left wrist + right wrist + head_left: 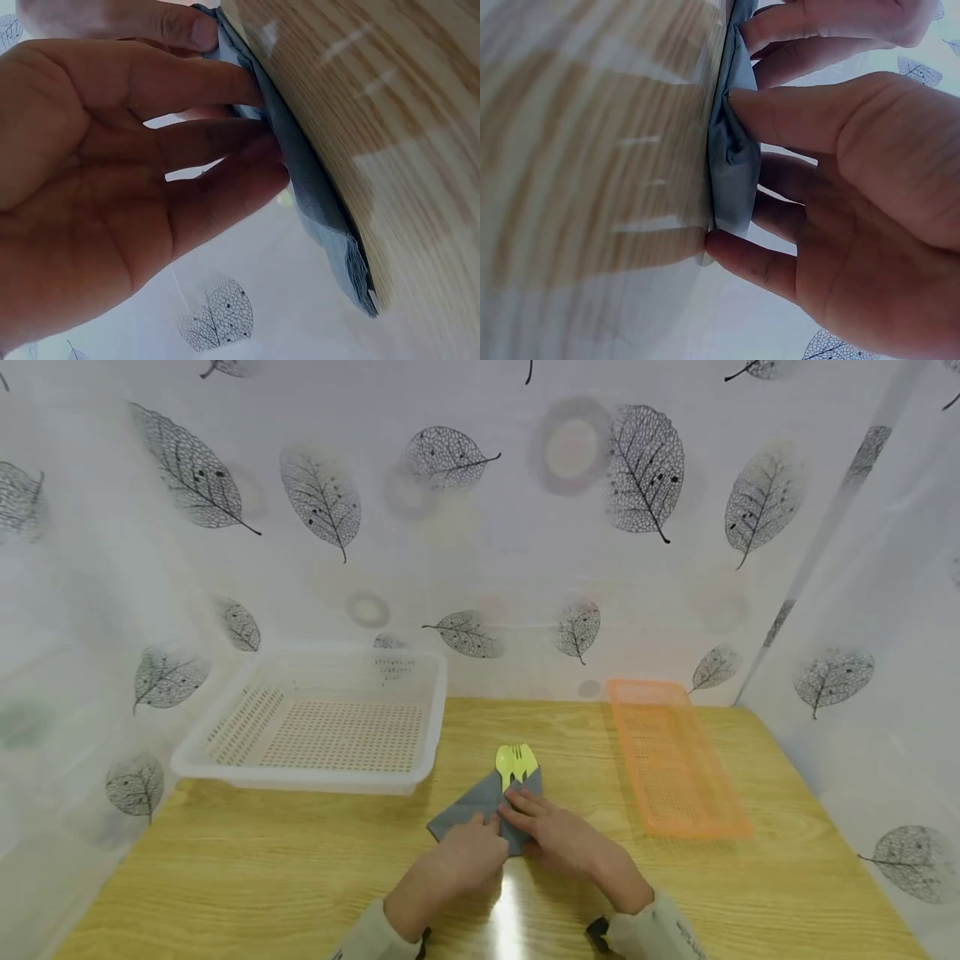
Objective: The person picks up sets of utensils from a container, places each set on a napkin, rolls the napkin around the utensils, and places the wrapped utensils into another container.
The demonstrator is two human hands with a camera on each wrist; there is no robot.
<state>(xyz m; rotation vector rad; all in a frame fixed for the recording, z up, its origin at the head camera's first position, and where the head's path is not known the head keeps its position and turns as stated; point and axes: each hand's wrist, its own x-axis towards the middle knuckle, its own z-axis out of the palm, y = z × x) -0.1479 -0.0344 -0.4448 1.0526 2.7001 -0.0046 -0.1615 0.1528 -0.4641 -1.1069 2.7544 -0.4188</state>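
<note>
A grey-blue cloth napkin (467, 810) lies folded on the table, its left corner pointing outward. From its top stick out a yellow-green spoon (505, 762), a fork (517, 763) and a flat piece (531, 760) like a knife blade; their handles are hidden in the folds. My left hand (467, 857) presses its fingertips on the napkin's near middle. Spread over the right part is my right hand (561, 835), fingers on top. In the right wrist view its thumb touches the napkin's folded edge (733, 169). The left wrist view shows layered folds (311, 195) under extended fingers.
A white perforated basket (307, 777) stands at the back left. Toward the right lies a shallow orange basket (693, 827). Behind the wooden table (300, 868) hangs a pale curtain (495, 560) with leaf prints, which also borders both sides.
</note>
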